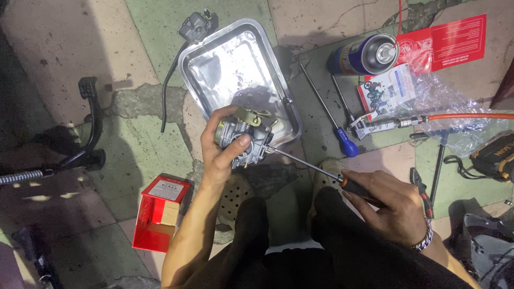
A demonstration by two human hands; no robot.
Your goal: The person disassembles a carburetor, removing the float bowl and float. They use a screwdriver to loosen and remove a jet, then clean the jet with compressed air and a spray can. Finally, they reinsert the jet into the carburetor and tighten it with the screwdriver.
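My left hand (222, 147) grips a small grey metal carburetor (246, 131) with a brass-coloured top, held just above the near corner of a shiny steel tray (235, 59). In my right hand (388, 203) is a long screwdriver (310, 167) with an orange and black handle. Its thin shaft runs up and left, and its tip touches the right side of the carburetor. A metal bracelet sits on my right wrist. My dark-trousered knees fill the bottom of the view.
An open red cardboard box (159, 213) lies at lower left. A blue spray can (364, 53), a blue-handled screwdriver (326, 112), an air blow gun with orange hose (407, 122), red leaflets (455, 40), plastic wrap, pliers (423, 190) and a black and yellow tool (495, 155) lie at right. A black pedal lever (91, 123) is at left.
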